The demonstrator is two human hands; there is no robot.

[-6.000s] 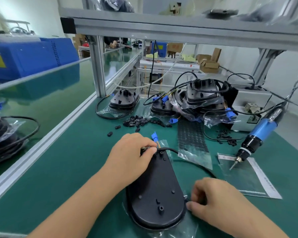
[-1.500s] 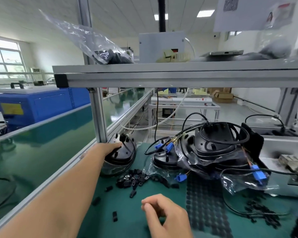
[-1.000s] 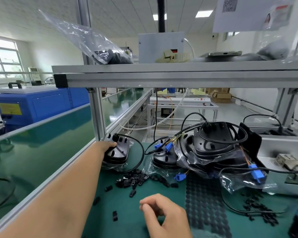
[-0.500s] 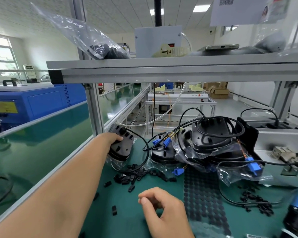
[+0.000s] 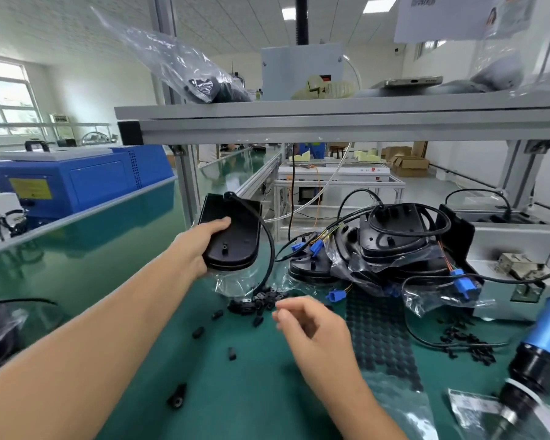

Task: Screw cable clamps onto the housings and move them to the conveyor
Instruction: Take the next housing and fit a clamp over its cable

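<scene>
Left hand [image 5: 200, 246]: arm extended, fingers and thumb wrapped round the near edge of a black oval housing [image 5: 232, 239], held tilted and clear of the green bench mat [image 5: 261, 392]; a black cable [image 5: 267, 249] runs from the housing's top end and loops down its right side, and a clear plastic bag [image 5: 235, 282] hangs beneath it. Right hand [image 5: 315, 335]: raised just above the mat, fingers loosely curled, blurred; whether the fingertips pinch anything cannot be told. Pile of small black cable clamps [image 5: 254, 301]: on the mat between the two hands, with several strays nearer the viewer. Stack of further black housings [image 5: 391, 239] with cables and blue connectors [image 5: 461, 285]: on the bench to the right, partly bagged. Sheet of black dots [image 5: 378, 338]: flat on the mat beside the right hand. Blue-bodied electric screwdriver [image 5: 540, 354]: lower right corner. Green conveyor [image 5: 77, 249]: along the left, beyond an aluminium rail. Aluminium shelf [image 5: 331, 122]: overhead, carrying bagged parts.
</scene>
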